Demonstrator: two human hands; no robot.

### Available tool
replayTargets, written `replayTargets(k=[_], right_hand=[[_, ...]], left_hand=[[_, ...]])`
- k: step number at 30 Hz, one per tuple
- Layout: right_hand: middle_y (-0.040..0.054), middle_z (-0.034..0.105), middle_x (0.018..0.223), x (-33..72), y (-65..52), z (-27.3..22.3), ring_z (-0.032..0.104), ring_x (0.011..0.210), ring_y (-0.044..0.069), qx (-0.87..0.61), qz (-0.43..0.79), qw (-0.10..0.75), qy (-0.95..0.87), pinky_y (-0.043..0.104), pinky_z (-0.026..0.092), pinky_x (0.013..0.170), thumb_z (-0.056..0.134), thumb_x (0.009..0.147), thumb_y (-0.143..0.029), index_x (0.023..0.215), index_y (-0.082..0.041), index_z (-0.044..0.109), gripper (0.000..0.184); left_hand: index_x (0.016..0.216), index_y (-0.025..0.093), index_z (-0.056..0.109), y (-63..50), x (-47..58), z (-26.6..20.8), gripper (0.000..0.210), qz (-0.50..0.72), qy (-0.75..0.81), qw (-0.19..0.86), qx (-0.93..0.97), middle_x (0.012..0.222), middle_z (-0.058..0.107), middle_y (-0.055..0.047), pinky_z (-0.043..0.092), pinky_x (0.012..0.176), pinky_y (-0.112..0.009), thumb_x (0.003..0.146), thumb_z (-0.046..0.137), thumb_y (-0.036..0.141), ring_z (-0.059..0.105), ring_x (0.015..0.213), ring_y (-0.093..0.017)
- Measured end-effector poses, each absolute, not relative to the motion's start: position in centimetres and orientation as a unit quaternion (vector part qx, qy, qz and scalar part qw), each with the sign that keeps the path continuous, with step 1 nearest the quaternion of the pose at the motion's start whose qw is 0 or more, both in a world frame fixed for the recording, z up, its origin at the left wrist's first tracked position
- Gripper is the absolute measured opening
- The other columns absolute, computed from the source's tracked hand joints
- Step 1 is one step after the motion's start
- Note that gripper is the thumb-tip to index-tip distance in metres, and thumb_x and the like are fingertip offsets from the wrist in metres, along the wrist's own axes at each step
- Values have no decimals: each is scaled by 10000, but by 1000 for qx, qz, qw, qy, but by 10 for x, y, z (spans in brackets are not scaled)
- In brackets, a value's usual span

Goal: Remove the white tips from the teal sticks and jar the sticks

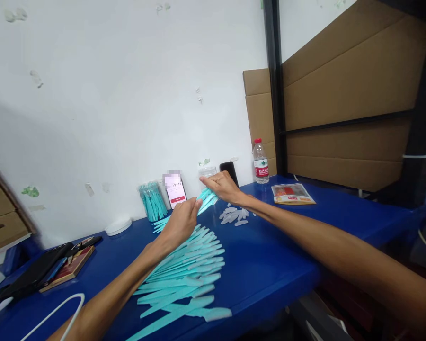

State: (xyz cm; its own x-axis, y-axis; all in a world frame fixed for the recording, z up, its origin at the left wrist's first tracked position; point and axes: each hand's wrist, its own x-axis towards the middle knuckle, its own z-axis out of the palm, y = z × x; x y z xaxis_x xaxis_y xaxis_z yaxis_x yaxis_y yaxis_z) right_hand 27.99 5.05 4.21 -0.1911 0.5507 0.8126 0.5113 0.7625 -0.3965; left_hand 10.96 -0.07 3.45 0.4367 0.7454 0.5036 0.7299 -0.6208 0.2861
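Bottle label: red with white Chinese characters, there on the clear bottle (260,163) near the wall!
Phone (175,190): propped up, digits ending 33:42, red button below.
Left hand (181,221): curled tight on the near end of a turquoise bundle (207,200).
Right hand (226,187): fingers closed round the far end.
Turquoise sticks (188,279): slim, flat, fanned out below the hands.
Surface: glossy blue table (266,255), scuffed white wall (128,94), cardboard (344,85) right.

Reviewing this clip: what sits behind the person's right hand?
Behind the right hand, the upper parts of a clear jar and a black phone show. The hand covers much of their lower parts, so whether the jar holds anything there cannot be seen.
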Motion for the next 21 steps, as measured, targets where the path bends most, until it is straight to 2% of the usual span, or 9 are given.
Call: replayTargets(k=[6, 9, 12, 16, 21], right_hand=[[-25, 245, 509, 306, 55, 51, 253, 499, 94, -393, 12, 546, -740, 264, 212, 489, 399, 878, -576, 496, -223, 207, 555], [-28, 225, 467, 358, 63, 60, 205, 475, 106, -443, -8, 595, -671, 279, 187, 469, 219, 900, -635, 499, -254, 211, 553], [-30, 257, 455, 390, 76, 60, 240, 455, 97, -504, -31, 613, -608, 277, 175, 470, 376, 859, -630, 484, -236, 249, 559], [-3, 373, 452, 380, 89, 43, 323, 447, 101, -519, 13, 493, -699, 271, 223, 486, 421, 870, -593, 459, -203, 323, 576], [41, 488, 474, 373, 89, 16, 401, 458, 128, -536, -7, 324, -780, 282, 246, 509, 462, 882, -550, 437, -193, 403, 573]], left_hand=[[614, 212, 349, 0, 95, 37, 411, 311, 446, 28, 839, 567, 429, 12, 256, 523, -269, 933, 280, 462, 364, 531, -133], [618, 210, 359, 3, 70, 37, 435, 352, 468, 53, 809, 572, 381, 15, 298, 507, -255, 918, 306, 520, 356, 545, -134], [660, 202, 419, 6, 53, 36, 437, 377, 463, 72, 799, 595, 366, 20, 350, 519, -241, 912, 324, 547, 367, 566, -135], [725, 184, 519, 5, 51, 34, 431, 388, 442, 116, 800, 629, 426, 15, 384, 545, -230, 897, 369, 551, 409, 593, -135], [823, 177, 576, 10, 48, 29, 421, 379, 437, 150, 802, 646, 411, 25, 398, 580, -228, 901, 363, 532, 404, 609, -129]])
